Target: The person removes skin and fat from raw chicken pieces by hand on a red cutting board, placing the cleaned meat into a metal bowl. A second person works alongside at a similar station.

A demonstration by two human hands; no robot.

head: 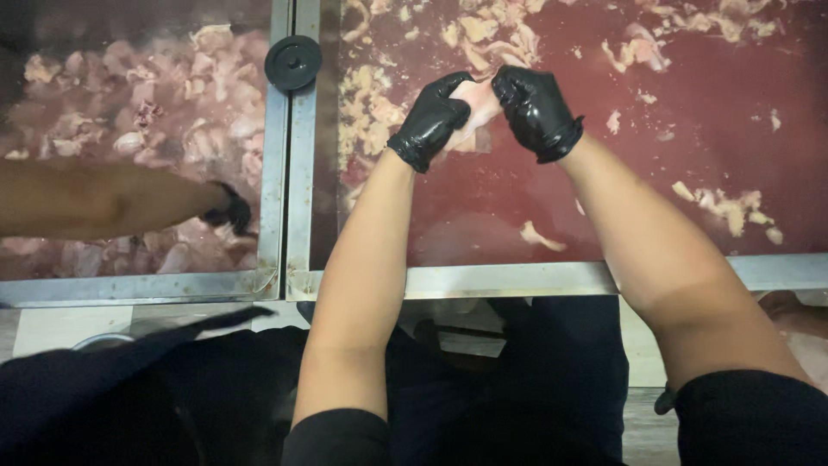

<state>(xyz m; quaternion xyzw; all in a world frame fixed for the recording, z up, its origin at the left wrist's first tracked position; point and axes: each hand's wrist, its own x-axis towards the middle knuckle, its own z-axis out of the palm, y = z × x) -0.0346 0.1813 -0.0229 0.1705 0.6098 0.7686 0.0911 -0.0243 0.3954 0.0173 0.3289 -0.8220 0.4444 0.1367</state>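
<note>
1. Left hand (431, 119), black glove, upper middle of the frame: grip clenched on the left end of a pale pink piece of raw meat (477, 105).
2. Right hand (536, 110), black glove, just right of the left one: grip clenched on the right end of the same piece. Thumbs of both gloves meet on top of it.
3. The piece of raw meat sits between the two gloves, lifted just above the dark red table (690, 164), upper centre of the frame. Only a small strip of it shows between the fingers.
4. Both forearms are bare and run down from the gloves to black sleeves at the bottom edge.
5. Pale meat scraps (371, 103) lie scattered on the red surface: a thick patch left of the hands, more along the top edge, a few at far right.
6. A metal frame (517, 278) borders the surface, lower middle.
7. Left of the frame, a second bin holds a heap of pinkish meat pieces (172, 95).
8. Another person's gloved hand (231, 211) reaches into that heap from the left edge, bare forearm behind it.
9. A round black knob (293, 62) sits on the metal divider, upper left.
</note>
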